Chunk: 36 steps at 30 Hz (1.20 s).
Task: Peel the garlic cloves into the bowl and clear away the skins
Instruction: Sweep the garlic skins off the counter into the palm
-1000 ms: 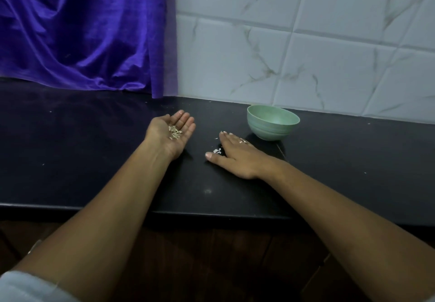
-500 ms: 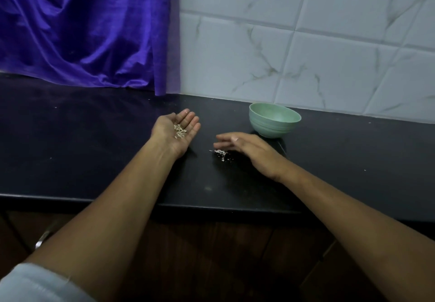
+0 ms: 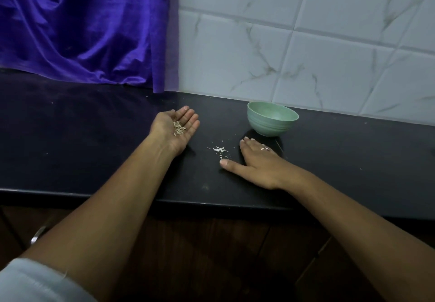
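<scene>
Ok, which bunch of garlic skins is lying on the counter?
The paler scatter beside the right hand, on the black counter. The other bunch rests in the upturned left hand.

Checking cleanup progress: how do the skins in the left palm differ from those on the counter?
The skins in the palm lie heaped on the upturned left hand; the skins on the counter lie scattered beside the right hand. The palm's heap is larger, the counter's paler. Both are small flakes.

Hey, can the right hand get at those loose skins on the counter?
Probably yes. The right hand lies flat on the counter just beside the skins, with nothing between them.
</scene>
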Each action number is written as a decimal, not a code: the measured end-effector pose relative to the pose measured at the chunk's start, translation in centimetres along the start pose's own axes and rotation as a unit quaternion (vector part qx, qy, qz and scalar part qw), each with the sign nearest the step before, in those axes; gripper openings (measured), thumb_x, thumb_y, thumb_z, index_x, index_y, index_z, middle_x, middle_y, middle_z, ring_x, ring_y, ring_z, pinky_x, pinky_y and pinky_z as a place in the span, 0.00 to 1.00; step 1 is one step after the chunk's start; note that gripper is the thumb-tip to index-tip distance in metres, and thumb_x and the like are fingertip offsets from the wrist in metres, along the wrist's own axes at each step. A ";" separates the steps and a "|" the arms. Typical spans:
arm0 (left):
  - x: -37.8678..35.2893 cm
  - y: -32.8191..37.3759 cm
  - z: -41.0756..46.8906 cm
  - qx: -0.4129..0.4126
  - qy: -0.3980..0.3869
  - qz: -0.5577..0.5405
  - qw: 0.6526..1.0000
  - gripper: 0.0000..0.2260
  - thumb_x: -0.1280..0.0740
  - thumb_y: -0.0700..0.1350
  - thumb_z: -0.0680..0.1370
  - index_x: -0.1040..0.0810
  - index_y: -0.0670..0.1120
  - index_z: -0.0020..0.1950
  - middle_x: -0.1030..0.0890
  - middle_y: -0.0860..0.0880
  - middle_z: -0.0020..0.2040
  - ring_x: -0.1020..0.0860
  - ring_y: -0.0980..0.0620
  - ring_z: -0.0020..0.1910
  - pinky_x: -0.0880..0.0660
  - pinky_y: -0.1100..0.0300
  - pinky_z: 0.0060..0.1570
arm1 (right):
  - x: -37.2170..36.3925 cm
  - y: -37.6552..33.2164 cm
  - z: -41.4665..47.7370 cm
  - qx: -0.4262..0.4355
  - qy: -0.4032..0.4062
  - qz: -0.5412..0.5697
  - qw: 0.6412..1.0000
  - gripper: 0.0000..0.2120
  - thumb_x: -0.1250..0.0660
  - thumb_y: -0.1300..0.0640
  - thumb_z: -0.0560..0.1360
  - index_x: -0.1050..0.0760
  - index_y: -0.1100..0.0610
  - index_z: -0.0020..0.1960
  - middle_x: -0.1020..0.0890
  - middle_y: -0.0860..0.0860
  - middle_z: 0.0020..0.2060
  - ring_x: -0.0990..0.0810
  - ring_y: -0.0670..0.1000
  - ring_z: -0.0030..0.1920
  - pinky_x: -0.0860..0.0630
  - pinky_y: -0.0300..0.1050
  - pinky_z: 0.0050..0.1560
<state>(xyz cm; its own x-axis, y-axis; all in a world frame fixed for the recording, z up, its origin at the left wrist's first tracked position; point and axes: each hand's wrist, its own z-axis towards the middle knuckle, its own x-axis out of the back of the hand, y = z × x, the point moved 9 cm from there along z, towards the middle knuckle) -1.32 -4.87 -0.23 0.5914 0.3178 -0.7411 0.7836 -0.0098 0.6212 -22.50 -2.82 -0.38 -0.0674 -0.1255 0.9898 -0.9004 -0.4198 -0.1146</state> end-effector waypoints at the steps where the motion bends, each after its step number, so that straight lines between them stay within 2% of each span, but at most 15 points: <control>1: 0.0 0.0 0.0 -0.001 0.001 0.000 1.000 0.19 0.48 0.44 0.88 0.20 0.38 0.53 0.18 0.42 0.53 0.19 0.45 0.49 0.25 0.50 0.61 | -0.1 -0.7 0.4 0.006 -0.004 -0.007 1.000 0.60 0.58 0.17 0.68 0.57 0.59 0.84 0.54 0.55 0.84 0.56 0.53 0.84 0.55 0.54 0.83; 5: 0.3 0.2 0.0 -0.005 0.005 0.000 1.000 0.19 0.48 0.45 0.88 0.20 0.39 0.53 0.18 0.42 0.53 0.19 0.45 0.50 0.24 0.51 0.59 | 0.0 -3.7 1.0 0.077 0.007 0.025 0.997 0.50 0.51 0.23 0.76 0.54 0.57 0.85 0.51 0.54 0.84 0.54 0.50 0.84 0.53 0.49 0.82; 6: 0.3 0.2 0.0 -0.004 0.005 0.001 1.000 0.19 0.48 0.45 0.88 0.20 0.39 0.53 0.17 0.42 0.53 0.19 0.45 0.50 0.24 0.50 0.59 | 0.4 -3.8 0.8 0.089 0.017 0.098 0.991 0.48 0.47 0.26 0.77 0.51 0.56 0.85 0.49 0.52 0.84 0.51 0.48 0.83 0.51 0.46 0.82; 9: 0.3 0.3 0.1 -0.004 0.005 0.002 1.000 0.19 0.48 0.44 0.88 0.20 0.39 0.53 0.17 0.42 0.53 0.19 0.45 0.50 0.23 0.50 0.58 | 2.4 -1.7 -0.2 0.088 0.079 0.346 0.931 0.43 0.39 0.31 0.74 0.43 0.48 0.83 0.40 0.43 0.82 0.41 0.41 0.79 0.43 0.37 0.76; 11: 0.2 0.3 0.1 -0.004 0.003 0.003 1.000 0.19 0.47 0.44 0.88 0.20 0.38 0.53 0.17 0.42 0.53 0.19 0.45 0.50 0.23 0.50 0.59 | 2.9 0.5 -0.7 0.071 0.114 0.295 0.946 0.44 0.39 0.29 0.73 0.43 0.47 0.83 0.41 0.42 0.82 0.43 0.39 0.79 0.43 0.40 0.78; 13: 0.2 0.2 0.1 -0.004 0.002 0.003 1.000 0.18 0.47 0.44 0.88 0.20 0.38 0.53 0.17 0.42 0.53 0.19 0.45 0.50 0.23 0.50 0.59 | 2.2 1.4 -0.6 0.049 0.086 0.183 0.978 0.48 0.42 0.26 0.73 0.46 0.52 0.84 0.44 0.46 0.83 0.47 0.43 0.82 0.48 0.44 0.82; 15: 0.2 0.2 0.1 -0.003 0.004 0.003 1.000 0.18 0.47 0.44 0.88 0.20 0.38 0.54 0.17 0.42 0.53 0.18 0.45 0.50 0.23 0.50 0.59 | 1.3 0.6 -0.2 0.049 0.043 0.071 0.995 0.52 0.47 0.24 0.73 0.50 0.57 0.84 0.47 0.52 0.84 0.50 0.48 0.83 0.53 0.42 0.81; 18: 0.2 0.2 -0.1 -0.004 0.006 0.004 1.000 0.18 0.47 0.44 0.88 0.19 0.38 0.54 0.17 0.42 0.53 0.18 0.45 0.50 0.23 0.50 0.59 | 0.6 -1.6 0.5 0.078 0.021 0.041 0.996 0.52 0.51 0.24 0.73 0.52 0.58 0.85 0.48 0.54 0.84 0.51 0.49 0.83 0.55 0.41 0.79; 20: 0.2 0.2 -0.2 -0.007 0.006 0.007 1.000 0.18 0.47 0.44 0.88 0.20 0.39 0.53 0.17 0.42 0.52 0.18 0.45 0.50 0.23 0.51 0.59 | 0.7 -2.5 0.8 0.100 0.017 0.142 0.985 0.49 0.47 0.26 0.74 0.48 0.54 0.85 0.44 0.50 0.83 0.47 0.45 0.82 0.53 0.41 0.80; 22: 0.2 0.3 -0.3 -0.008 0.006 0.006 1.000 0.18 0.48 0.44 0.88 0.20 0.39 0.53 0.17 0.43 0.52 0.18 0.45 0.50 0.23 0.51 0.59 | 1.2 -2.6 0.8 0.112 0.029 0.342 0.932 0.42 0.41 0.27 0.76 0.41 0.47 0.83 0.35 0.44 0.80 0.38 0.40 0.78 0.46 0.44 0.81; 24: 0.2 0.3 -0.3 -0.008 0.006 0.004 1.000 0.18 0.47 0.44 0.88 0.20 0.39 0.53 0.17 0.42 0.52 0.18 0.45 0.50 0.23 0.51 0.59 | 2.2 -1.4 0.8 0.104 0.089 0.426 0.894 0.34 0.38 0.32 0.79 0.36 0.46 0.80 0.30 0.42 0.77 0.33 0.38 0.76 0.41 0.43 0.80; 27: 0.2 0.3 -0.3 -0.006 0.002 0.004 1.000 0.18 0.47 0.44 0.88 0.20 0.38 0.53 0.17 0.42 0.52 0.18 0.45 0.50 0.23 0.51 0.59 | 3.4 1.0 0.0 0.058 0.142 0.291 0.944 0.35 0.41 0.35 0.81 0.38 0.52 0.82 0.35 0.45 0.80 0.38 0.41 0.79 0.43 0.43 0.80; 30: -0.1 0.2 -0.2 -0.004 -0.003 0.007 1.000 0.18 0.47 0.44 0.88 0.20 0.39 0.53 0.17 0.43 0.51 0.18 0.46 0.49 0.23 0.51 0.58 | 1.7 2.6 -0.9 0.013 0.064 0.101 0.993 0.49 0.50 0.25 0.75 0.47 0.56 0.84 0.46 0.50 0.84 0.49 0.46 0.83 0.52 0.41 0.79; 33: -0.4 0.2 0.0 -0.003 -0.006 0.010 1.000 0.18 0.47 0.44 0.88 0.20 0.39 0.52 0.17 0.44 0.50 0.18 0.46 0.49 0.23 0.51 0.57 | 0.6 2.6 -0.8 -0.020 0.019 0.016 1.000 0.60 0.58 0.18 0.67 0.53 0.59 0.84 0.52 0.55 0.84 0.54 0.52 0.84 0.54 0.51 0.83; 36: -0.5 0.1 -0.1 -0.004 -0.007 0.012 1.000 0.18 0.47 0.44 0.88 0.20 0.39 0.53 0.17 0.43 0.51 0.18 0.46 0.50 0.23 0.52 0.58 | 0.3 0.9 0.3 -0.012 0.014 -0.003 1.000 0.65 0.61 0.14 0.62 0.56 0.60 0.84 0.53 0.57 0.84 0.55 0.54 0.84 0.53 0.54 0.83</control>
<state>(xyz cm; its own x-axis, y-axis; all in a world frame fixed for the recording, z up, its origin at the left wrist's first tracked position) -1.55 -4.97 0.23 0.6132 0.3041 -0.7290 0.7672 -0.0095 0.6413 -23.21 -3.50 -0.20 -0.0736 -0.0972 0.9925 -0.9108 -0.3988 -0.1066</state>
